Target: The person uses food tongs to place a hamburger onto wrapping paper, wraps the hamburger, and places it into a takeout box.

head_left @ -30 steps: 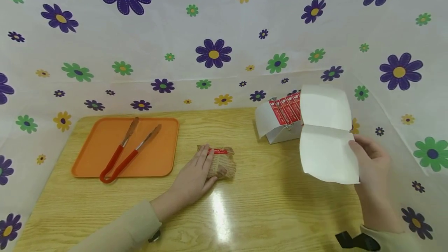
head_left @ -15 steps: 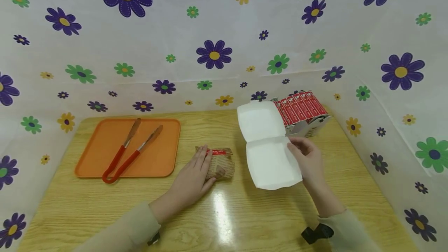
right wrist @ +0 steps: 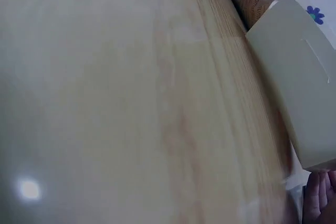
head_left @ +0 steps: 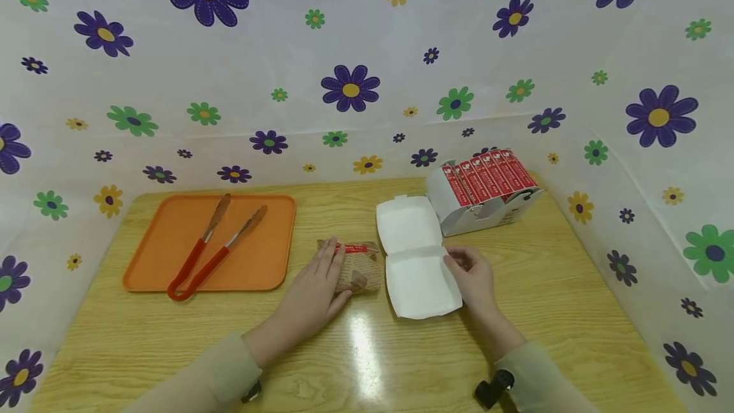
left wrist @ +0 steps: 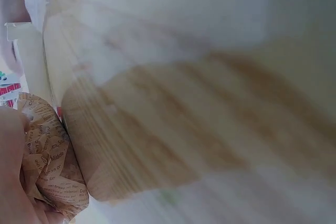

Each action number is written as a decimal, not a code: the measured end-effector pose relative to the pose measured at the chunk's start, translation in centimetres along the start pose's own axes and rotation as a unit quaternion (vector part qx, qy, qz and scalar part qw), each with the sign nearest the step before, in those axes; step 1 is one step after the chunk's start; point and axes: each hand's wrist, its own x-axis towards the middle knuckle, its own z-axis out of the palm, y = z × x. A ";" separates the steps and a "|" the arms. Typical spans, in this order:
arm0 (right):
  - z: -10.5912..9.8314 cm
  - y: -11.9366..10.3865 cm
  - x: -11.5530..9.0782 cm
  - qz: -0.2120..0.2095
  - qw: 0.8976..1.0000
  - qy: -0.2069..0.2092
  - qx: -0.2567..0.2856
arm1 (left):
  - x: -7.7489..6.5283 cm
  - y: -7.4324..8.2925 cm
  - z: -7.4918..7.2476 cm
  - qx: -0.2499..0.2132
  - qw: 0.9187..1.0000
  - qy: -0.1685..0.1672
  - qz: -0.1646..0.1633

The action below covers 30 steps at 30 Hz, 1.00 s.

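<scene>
In the head view, my left hand [head_left: 312,285] rests with its fingers straight over the left side of a brown paper-wrapped bundle [head_left: 361,271], shaped like a burger. A red strip crosses its top. The bundle's printed wrapper [left wrist: 55,163] also shows at the left of the left wrist view. My right hand [head_left: 474,278] pinches the right edge of a white takeaway box [head_left: 421,282], thumb on the inside. Hinged wide, with its lid towards the back, the box is just right of the bundle. In the right wrist view the side of the box [right wrist: 296,77] is seen.
At the left lies an orange tray [head_left: 151,253] with red-handled tongs [head_left: 195,273] across it, their handle over the front rim. Behind the right hand stands a white carton [head_left: 482,215] with several red-labelled packets [head_left: 487,177]. Flowered cloth surrounds the wooden table [head_left: 321,362].
My right hand has brought the white box left and down, from in front of the carton to beside the bundle. The carton is now in full view. The left hand has stayed on the bundle.
</scene>
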 end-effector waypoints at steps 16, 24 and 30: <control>-1.2 -2.3 -0.2 -0.099 0.991 0.009 -0.086 | -0.5 -0.6 -0.3 0.004 1.000 -0.001 0.008; 1.4 -6.4 0.2 -0.235 0.949 -0.133 -0.161 | 0.1 -2.6 -2.5 -0.009 1.000 -0.024 0.009; 4.6 -7.4 0.6 -0.280 0.903 -0.242 -0.218 | 0.3 -4.3 -2.8 -0.046 0.997 -0.052 0.015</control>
